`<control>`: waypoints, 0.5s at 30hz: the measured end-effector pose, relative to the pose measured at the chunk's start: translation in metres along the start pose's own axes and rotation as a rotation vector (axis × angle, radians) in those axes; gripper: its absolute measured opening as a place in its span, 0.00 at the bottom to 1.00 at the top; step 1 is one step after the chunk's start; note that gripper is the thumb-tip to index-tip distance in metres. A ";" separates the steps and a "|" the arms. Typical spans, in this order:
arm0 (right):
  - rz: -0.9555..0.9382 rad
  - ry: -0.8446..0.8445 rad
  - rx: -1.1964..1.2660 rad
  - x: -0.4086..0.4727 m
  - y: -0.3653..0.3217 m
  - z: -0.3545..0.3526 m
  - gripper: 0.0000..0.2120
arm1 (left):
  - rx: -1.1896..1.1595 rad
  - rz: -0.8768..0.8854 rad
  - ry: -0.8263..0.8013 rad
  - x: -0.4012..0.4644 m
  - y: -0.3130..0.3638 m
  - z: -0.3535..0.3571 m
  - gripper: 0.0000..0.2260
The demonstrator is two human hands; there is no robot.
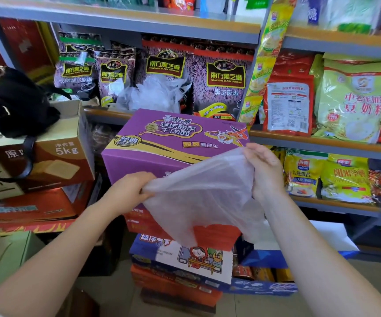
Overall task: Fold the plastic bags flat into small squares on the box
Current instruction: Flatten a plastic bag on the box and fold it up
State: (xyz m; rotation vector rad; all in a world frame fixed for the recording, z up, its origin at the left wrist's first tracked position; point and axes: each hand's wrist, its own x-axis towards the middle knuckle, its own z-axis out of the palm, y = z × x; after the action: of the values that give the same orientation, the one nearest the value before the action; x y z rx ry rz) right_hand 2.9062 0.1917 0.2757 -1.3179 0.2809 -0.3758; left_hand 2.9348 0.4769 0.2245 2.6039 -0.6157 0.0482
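A thin translucent plastic bag (204,193) hangs in the air in front of the purple noodle box (162,143). My left hand (127,191) pinches its lower left corner, and my right hand (264,167) grips its upper right corner, so the sheet is stretched between them and droops below. The bag covers the box's near right corner. A heap of crumpled clear plastic bags (155,92) lies on the shelf just behind the box.
Shelves of packaged food run behind and to the right. A brown 5 kg carton (63,156) with a black bag (18,104) on it stands at left. Stacked red and blue cartons (182,264) sit under the purple box.
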 end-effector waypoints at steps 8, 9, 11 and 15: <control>-0.192 -0.393 -0.254 -0.037 -0.015 0.045 0.09 | -0.343 0.206 0.049 0.012 0.064 -0.023 0.21; -0.212 -0.469 -0.251 -0.042 -0.018 0.051 0.11 | -0.353 0.242 0.128 0.015 0.075 -0.024 0.15; -0.265 -0.533 -0.255 -0.049 -0.023 0.056 0.15 | -0.410 0.234 0.269 0.020 0.084 -0.024 0.16; -0.493 -0.391 -0.506 -0.048 -0.021 0.042 0.17 | -0.707 0.161 0.244 0.021 0.068 -0.020 0.11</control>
State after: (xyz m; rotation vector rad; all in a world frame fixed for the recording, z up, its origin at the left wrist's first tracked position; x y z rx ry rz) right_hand 2.8779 0.2443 0.3052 -1.9275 -0.3086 -0.4649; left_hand 2.9261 0.4230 0.2745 1.8320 -0.6134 0.1642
